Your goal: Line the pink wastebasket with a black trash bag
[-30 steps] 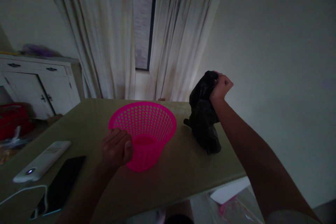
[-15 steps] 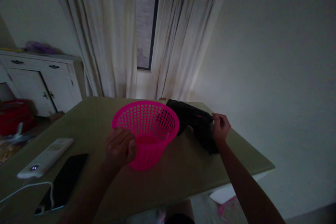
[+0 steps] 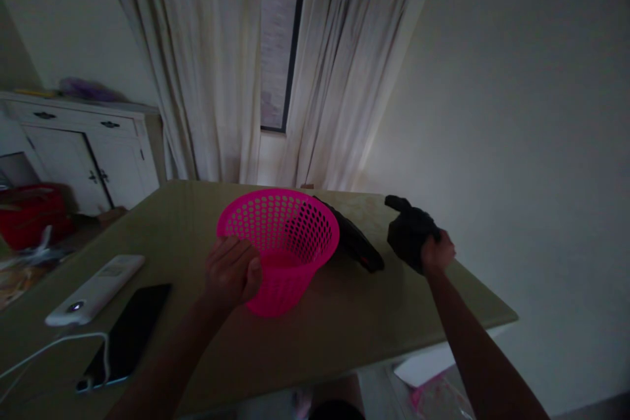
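Observation:
A pink plastic basket (image 3: 283, 289) with a perforated wall stands on the table, its inside visible and its floor bare. My left hand (image 3: 232, 271) is closed around the near left part of its rim. At the right, my right hand (image 3: 440, 251) grips a crumpled black cloth bundle (image 3: 408, 231), held up off the tabletop, with a short strip sticking out toward the upper left. Between the basket and that bundle lies a long, dark, flattish item (image 3: 355, 239) whose kind I cannot make out; the basket partly hides it.
The greenish table (image 3: 315, 354) has a near edge before me. A phone (image 3: 130, 331) with a white cable (image 3: 63, 339) and a white power bank-like device (image 3: 96, 289) lie at the left. Curtains (image 3: 211, 65) hang behind; a wall (image 3: 516, 144) borders the right.
My right hand has lifted the black bundle and drawn it rightward, apart from the long dark item, which now lies slanting on the table. My left hand stays on the basket rim.

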A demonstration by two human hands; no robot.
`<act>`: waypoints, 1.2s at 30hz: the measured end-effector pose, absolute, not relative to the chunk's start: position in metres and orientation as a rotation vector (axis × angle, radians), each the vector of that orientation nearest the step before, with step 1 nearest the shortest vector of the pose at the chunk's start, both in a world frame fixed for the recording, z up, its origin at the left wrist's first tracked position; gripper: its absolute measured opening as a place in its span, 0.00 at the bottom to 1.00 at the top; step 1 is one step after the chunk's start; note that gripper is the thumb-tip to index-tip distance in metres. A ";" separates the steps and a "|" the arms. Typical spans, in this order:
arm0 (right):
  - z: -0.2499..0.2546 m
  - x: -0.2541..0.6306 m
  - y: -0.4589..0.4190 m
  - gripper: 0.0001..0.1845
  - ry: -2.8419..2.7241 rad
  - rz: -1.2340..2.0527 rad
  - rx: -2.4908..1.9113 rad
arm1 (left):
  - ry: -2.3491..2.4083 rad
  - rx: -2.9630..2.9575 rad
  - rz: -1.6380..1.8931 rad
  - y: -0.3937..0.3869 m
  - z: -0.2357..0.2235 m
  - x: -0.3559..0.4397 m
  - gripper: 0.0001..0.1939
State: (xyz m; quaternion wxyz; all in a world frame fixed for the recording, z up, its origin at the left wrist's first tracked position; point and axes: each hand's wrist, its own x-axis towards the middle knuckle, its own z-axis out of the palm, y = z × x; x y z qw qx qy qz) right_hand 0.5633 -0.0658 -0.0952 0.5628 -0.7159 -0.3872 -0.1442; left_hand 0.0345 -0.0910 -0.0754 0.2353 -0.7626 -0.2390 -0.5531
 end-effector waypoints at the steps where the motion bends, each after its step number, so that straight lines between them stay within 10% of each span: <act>1: -0.072 0.558 -0.065 0.14 -0.861 -0.383 -1.609 | -0.656 -2.108 -1.525 -0.091 -0.076 0.034 0.13; 14: 0.155 0.410 -0.029 0.15 -1.224 0.012 -0.750 | -1.063 -2.117 -1.904 -0.097 -0.019 0.025 0.13; 22: 0.113 0.289 -0.005 0.12 -1.759 0.193 -0.762 | -1.353 -2.501 -1.894 -0.062 0.037 0.036 0.25; 33: 0.044 0.278 -0.008 0.20 -2.213 0.076 -0.709 | -1.593 -2.407 -1.733 -0.018 0.002 0.023 0.08; 36: 0.035 0.282 -0.008 0.15 -2.200 0.040 -0.848 | -1.394 -2.020 -1.943 -0.023 -0.002 0.027 0.27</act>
